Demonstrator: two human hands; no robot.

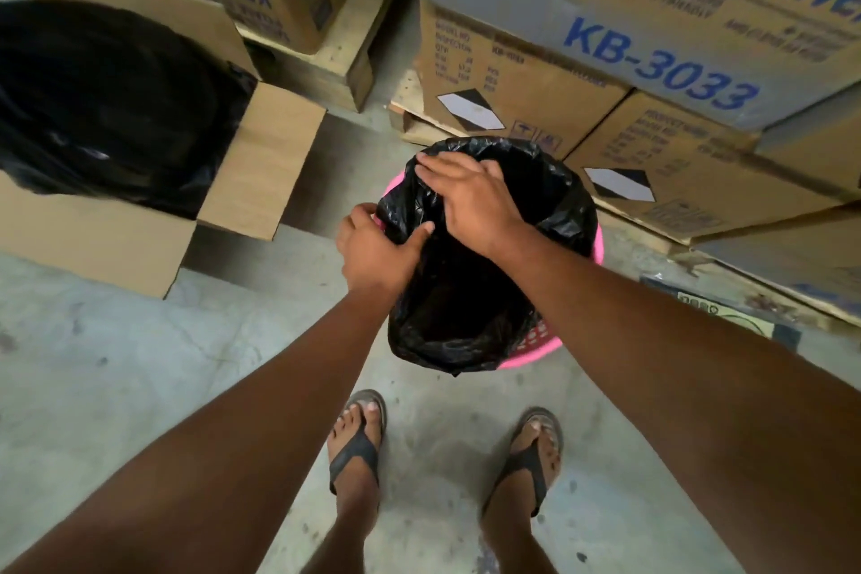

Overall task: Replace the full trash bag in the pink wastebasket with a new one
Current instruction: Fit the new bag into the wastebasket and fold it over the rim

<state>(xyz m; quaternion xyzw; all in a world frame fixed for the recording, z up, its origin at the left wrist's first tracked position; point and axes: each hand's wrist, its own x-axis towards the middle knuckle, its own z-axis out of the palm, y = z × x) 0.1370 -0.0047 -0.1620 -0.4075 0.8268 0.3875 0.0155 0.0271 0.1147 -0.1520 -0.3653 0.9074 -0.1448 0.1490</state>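
Observation:
The pink wastebasket (pixel 540 347) stands on the concrete floor just ahead of my feet, mostly covered by a black trash bag (pixel 466 303) that lines it and drapes over its near rim. My left hand (pixel 377 247) grips the bag's edge at the basket's left rim, thumb inside the opening. My right hand (pixel 466 196) lies flat on the bag's far left edge with fingers spread, pressing the plastic over the rim. The bag's mouth is open and its inside is dark; I cannot see any contents.
An open cardboard box (pixel 140 247) at the left holds a large black bag (pixel 102 103). Stacked cartons (pixel 652 61) on wooden pallets (pixel 414 126) stand right behind the basket. A flat printed sheet (pixel 727 317) lies on the floor at the right.

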